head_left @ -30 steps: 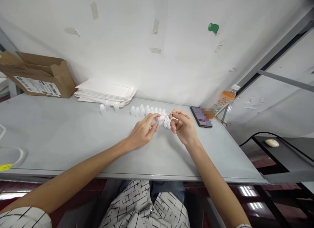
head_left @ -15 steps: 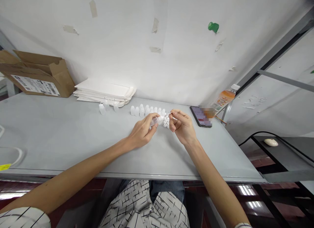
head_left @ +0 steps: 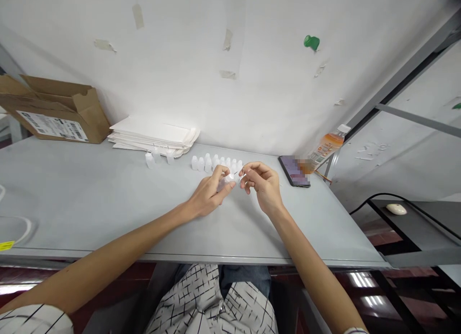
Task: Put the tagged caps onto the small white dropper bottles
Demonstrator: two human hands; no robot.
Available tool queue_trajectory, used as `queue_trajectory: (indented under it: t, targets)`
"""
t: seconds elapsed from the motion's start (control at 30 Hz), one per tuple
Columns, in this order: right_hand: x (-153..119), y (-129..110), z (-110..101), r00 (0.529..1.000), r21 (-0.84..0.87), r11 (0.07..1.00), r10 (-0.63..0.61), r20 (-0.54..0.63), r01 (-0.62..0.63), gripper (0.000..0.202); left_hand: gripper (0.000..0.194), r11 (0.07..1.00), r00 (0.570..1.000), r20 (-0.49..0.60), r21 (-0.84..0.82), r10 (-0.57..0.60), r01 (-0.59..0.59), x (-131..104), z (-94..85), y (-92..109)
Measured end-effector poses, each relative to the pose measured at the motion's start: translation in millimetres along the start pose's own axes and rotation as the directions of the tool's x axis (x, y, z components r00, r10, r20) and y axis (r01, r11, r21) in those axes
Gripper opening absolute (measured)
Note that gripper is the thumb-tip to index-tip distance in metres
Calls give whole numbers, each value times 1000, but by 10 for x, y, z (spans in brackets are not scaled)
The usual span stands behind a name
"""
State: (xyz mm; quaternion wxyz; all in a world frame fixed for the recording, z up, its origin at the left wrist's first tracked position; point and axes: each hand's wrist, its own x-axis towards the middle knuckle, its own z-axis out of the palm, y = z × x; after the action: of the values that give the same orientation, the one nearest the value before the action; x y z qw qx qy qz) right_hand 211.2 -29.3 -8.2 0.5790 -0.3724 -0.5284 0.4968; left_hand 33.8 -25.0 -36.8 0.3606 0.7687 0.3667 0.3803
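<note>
My left hand (head_left: 209,192) grips a small translucent plastic bottle (head_left: 225,181) between thumb and fingers, tilted toward the right. From the bottle's white top a thin dark needle-like tip points at my right hand (head_left: 262,184). The right fingers are curled and pinched just beside that tip; whatever they hold, if anything, is too small to make out. Behind my hands stand several similar small bottles (head_left: 200,164) in rows on the grey table. Small white pieces lie mostly hidden behind my right fingers.
Farther left, three bottles with thin tips (head_left: 170,156) stand by a stack of white envelopes or sheets (head_left: 151,132). An opened cardboard box (head_left: 90,115) sits at the back left. A phone (head_left: 291,168) and an orange drink bottle (head_left: 326,147) are at the right, near the wall.
The held bottle has turned and shifted slightly left, and its thin tip now shows. My right hand has moved a little left, its fingers now covering more of the small white pieces.
</note>
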Motion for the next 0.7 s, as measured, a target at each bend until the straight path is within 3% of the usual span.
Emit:
queue_trajectory:
  t: [0.2, 0.43, 0.7]
  targets:
    - [-17, 2, 46, 998, 17, 999, 29, 56, -30, 20, 30, 1000, 997, 77, 26, -19, 18, -9, -1, 4]
    - [-19, 3, 57, 996, 34, 997, 61, 66, -63, 21, 30, 994, 999, 24, 104, 37, -39, 11, -20, 23]
    - [-16, 19, 57, 995, 37, 997, 70, 66, -73, 22, 32, 997, 999, 35, 73, 25, -27, 4, -23, 24]
